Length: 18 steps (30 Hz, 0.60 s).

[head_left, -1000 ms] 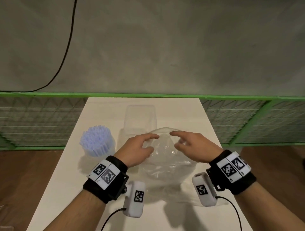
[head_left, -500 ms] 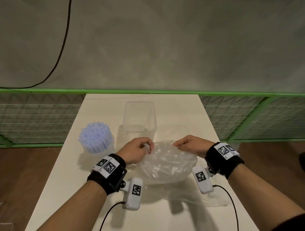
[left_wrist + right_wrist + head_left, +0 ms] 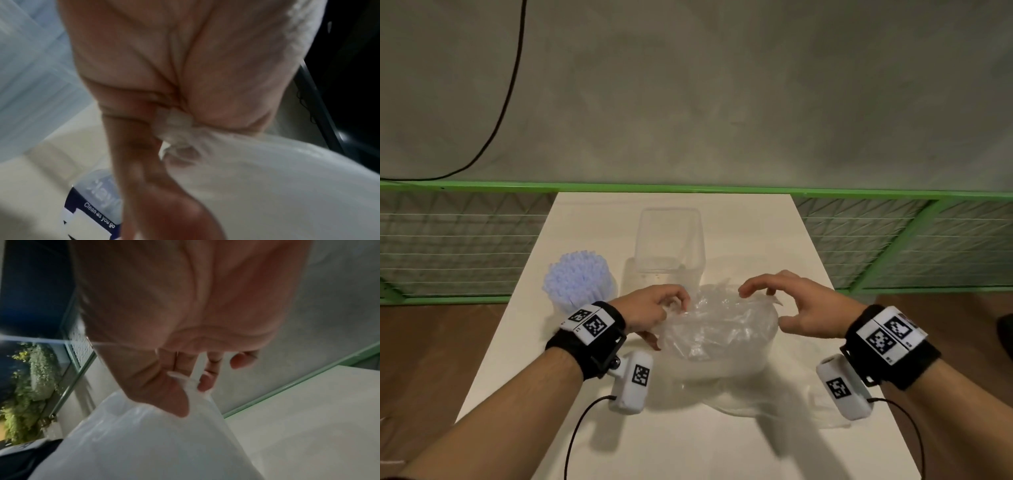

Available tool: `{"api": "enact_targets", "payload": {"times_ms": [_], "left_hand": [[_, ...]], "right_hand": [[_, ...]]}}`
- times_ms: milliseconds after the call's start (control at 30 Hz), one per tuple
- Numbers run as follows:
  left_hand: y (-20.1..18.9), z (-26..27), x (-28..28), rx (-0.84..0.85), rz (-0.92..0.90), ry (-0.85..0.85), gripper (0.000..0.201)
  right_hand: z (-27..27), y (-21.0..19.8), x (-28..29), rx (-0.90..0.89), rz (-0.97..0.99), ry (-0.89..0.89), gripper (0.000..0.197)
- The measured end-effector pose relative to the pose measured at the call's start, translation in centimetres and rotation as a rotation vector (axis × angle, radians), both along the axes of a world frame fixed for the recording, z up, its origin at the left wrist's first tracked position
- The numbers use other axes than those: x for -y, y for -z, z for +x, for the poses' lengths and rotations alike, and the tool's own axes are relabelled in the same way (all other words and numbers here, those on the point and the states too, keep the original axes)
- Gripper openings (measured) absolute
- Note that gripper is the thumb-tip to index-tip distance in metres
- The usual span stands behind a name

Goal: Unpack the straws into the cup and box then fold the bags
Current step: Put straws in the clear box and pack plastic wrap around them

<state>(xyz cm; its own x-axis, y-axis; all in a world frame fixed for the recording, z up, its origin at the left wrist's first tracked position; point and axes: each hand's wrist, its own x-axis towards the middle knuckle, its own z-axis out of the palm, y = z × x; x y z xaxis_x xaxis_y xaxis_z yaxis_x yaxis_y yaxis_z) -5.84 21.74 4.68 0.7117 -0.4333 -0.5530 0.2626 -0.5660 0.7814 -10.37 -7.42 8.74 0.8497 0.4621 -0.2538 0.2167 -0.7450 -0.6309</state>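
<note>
A crumpled clear plastic bag (image 3: 719,329) lies in the middle of the white table (image 3: 592,445), between my hands. My left hand (image 3: 671,308) grips its left edge with curled fingers; in the left wrist view the left hand (image 3: 170,126) has bunched film of the bag (image 3: 287,178) in its fist. My right hand (image 3: 767,308) arches over the bag's right top. In the right wrist view the right hand (image 3: 193,391) pinches a corner of the bag (image 3: 144,443) between thumb and fingertip. A cup of pale blue straws (image 3: 578,277) stands at the left. An empty clear box (image 3: 669,210) stands behind the bag.
A second clear bag (image 3: 774,401) lies flat under and in front of the crumpled one. A green rail (image 3: 688,188) and mesh run behind the table. A dark blue printed label (image 3: 92,211) shows in the left wrist view. Wrist cables hang near the front edge.
Both hands closed on the bag's top edges and drew it towards me. My right hand has since risen and its fingers have spread; the bag is more bunched.
</note>
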Motion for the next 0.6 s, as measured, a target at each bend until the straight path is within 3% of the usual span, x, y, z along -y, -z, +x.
{"api": "enact_targets", "payload": {"times_ms": [167,233,333,400,533,600], "left_hand": [[0.7,-0.7,-0.7,0.047,-0.1,-0.086,0.043],[0.9,-1.3,-1.0,-0.019,-0.196,-0.156,0.04],[0.8,-2.4,-1.3,-0.149,-0.337,-0.204,0.016],[1.0,-2.8,-2.0,-0.118,-0.341,-0.111,0.013],[1.7,-3.8,-3.3,0.112,-0.213,0.206,0.035],[2.3,-4.1,-3.2,0.184,-0.208,0.222,0.04]], "right_hand": [[0.9,1.0,0.6,0.103,0.122,0.032,0.058],[1.1,1.4,0.9,0.106,0.121,0.034,0.05],[1.6,1.6,1.0,0.111,0.128,0.048,0.042],[2.1,1.6,1.0,0.131,0.107,0.067,0.04],[2.9,2.1,1.1,0.159,0.063,0.109,0.032],[3.1,2.5,1.0,0.17,0.049,0.111,0.03]]}}
